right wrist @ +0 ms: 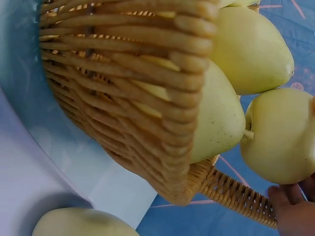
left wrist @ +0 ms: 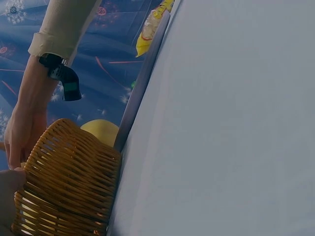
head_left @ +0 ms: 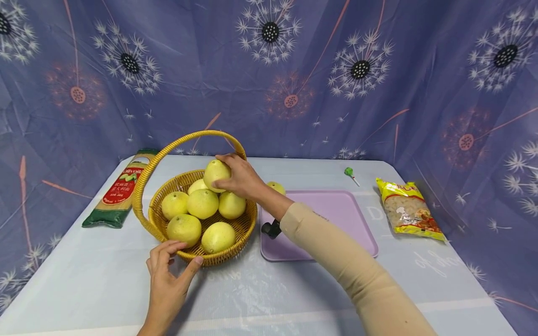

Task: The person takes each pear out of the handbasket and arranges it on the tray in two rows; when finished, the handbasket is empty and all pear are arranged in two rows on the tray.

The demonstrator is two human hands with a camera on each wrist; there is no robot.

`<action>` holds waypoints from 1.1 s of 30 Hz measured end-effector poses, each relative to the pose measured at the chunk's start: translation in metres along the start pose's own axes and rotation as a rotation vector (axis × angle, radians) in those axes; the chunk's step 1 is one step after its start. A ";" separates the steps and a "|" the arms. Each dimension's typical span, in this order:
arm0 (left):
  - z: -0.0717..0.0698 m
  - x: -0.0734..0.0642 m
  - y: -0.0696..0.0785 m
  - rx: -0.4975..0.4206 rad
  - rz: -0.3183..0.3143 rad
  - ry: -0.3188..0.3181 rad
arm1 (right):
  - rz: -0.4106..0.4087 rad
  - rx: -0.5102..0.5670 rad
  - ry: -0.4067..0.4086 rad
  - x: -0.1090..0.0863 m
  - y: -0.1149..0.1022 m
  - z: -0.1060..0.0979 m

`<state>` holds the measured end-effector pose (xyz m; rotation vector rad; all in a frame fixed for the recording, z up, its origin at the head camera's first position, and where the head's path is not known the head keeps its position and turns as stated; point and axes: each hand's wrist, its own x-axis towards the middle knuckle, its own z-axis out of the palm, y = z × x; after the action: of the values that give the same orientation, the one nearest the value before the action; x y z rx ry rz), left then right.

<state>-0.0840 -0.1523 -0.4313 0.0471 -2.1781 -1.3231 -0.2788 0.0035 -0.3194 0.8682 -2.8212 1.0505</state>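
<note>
A yellow wicker basket (head_left: 229, 254) with a tall arched handle stands left of centre, several yellow-green pears (head_left: 202, 204) heaped inside. My right hand (head_left: 240, 177) grips one pear (head_left: 217, 173) at the top of the heap, by the basket's far right side. That same pear (right wrist: 280, 137) shows in the right wrist view beside the others, a short stem next to it. At the near rim, my left hand (head_left: 170, 277) holds the basket with thumb and fingers. Only part of the left hand (left wrist: 7, 196) appears in the left wrist view.
Right of the basket lies a lilac tray (head_left: 336, 224), with another pear (head_left: 276, 187) at its far left corner, partly behind my right arm. A pasta packet (head_left: 122, 186) lies at left, a green lollipop (head_left: 350, 172) at the back, and a yellow snack bag (head_left: 409, 210) at right.
</note>
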 end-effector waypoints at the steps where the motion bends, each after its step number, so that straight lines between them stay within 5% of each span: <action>1: 0.000 0.000 0.000 0.001 0.001 0.001 | -0.010 0.006 -0.007 0.000 0.000 0.000; 33: -0.001 -0.001 0.001 0.017 0.006 0.000 | 0.051 0.224 0.003 -0.018 0.004 -0.003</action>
<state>-0.0827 -0.1523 -0.4310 0.0477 -2.1879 -1.3014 -0.2661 0.0167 -0.3225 0.8101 -2.7751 1.3940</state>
